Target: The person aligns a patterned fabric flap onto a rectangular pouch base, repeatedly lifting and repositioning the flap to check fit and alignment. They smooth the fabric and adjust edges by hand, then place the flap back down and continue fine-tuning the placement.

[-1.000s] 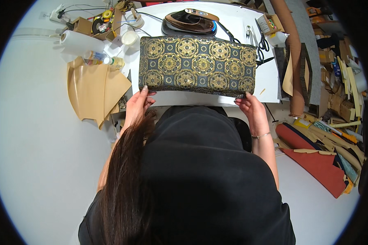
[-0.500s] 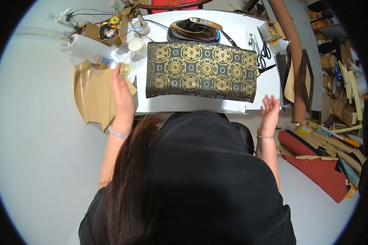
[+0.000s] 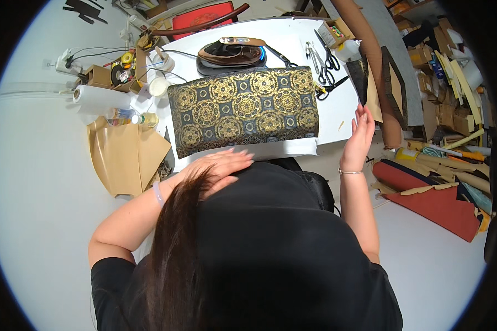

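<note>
A dark panel [image 3: 243, 107] with a gold medallion pattern lies flat on the white-topped table [image 3: 337, 124]. My left hand [image 3: 221, 166] is in front of the panel's near edge, close to my body, with straight fingers pointing right and nothing visible in it. Past the table's right side, my right hand [image 3: 360, 138] is raised, fingers extended and empty. Its fingertips overlap the lower end of a dark patterned strip [image 3: 360, 83]; whether they touch cannot be told. Behind the panel rests a bronze and black iron [image 3: 231, 53] on its base.
Black scissors [image 3: 329, 59] and more tools lie right of the panel, near a white bottle [image 3: 348, 51]. At left are a white roll [image 3: 102, 97], a small jar [image 3: 159, 86] and brown paper [image 3: 124, 154]. A long brown roll [image 3: 378, 60] stands along the right side.
My left hand has swung down and right, from beside the bottles to the table's front edge. The right hand has risen slightly. The view has shifted, and the panel appears further left.
</note>
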Action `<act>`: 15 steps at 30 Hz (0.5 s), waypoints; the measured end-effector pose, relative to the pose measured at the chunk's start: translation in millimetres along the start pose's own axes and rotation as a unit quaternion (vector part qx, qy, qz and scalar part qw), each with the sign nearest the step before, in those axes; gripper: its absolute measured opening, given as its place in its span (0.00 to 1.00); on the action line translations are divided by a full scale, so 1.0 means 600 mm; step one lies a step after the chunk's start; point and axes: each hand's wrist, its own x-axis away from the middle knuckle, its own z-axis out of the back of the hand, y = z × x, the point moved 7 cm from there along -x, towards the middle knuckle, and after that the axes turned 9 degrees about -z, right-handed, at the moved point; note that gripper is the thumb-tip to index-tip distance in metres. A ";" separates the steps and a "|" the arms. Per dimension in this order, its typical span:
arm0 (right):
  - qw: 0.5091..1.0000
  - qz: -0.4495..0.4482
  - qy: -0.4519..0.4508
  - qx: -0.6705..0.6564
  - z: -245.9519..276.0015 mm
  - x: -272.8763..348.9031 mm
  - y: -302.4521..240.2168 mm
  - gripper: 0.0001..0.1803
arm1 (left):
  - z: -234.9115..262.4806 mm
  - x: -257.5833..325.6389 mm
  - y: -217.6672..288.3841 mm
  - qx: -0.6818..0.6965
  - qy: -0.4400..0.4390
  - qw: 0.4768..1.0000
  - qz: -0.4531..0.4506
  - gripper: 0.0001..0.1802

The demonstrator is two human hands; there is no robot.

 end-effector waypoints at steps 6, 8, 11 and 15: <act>0.999 -0.023 -0.031 -0.024 -0.049 0.017 0.011 0.26 | 0.039 -0.188 -0.070 -0.224 0.101 0.959 0.144 0.37; 0.999 -0.015 -0.040 -0.034 -0.067 0.015 0.002 0.26 | -0.024 -0.219 -0.049 -0.138 0.081 0.982 0.098 0.33; 0.998 -0.004 -0.051 -0.034 -0.066 0.005 -0.006 0.26 | -0.105 -0.211 0.021 0.288 -0.100 0.948 0.091 0.19; 0.998 -0.029 -0.050 -0.022 -0.057 0.004 -0.002 0.25 | 0.049 -0.142 -0.047 0.171 0.303 0.923 0.162 0.21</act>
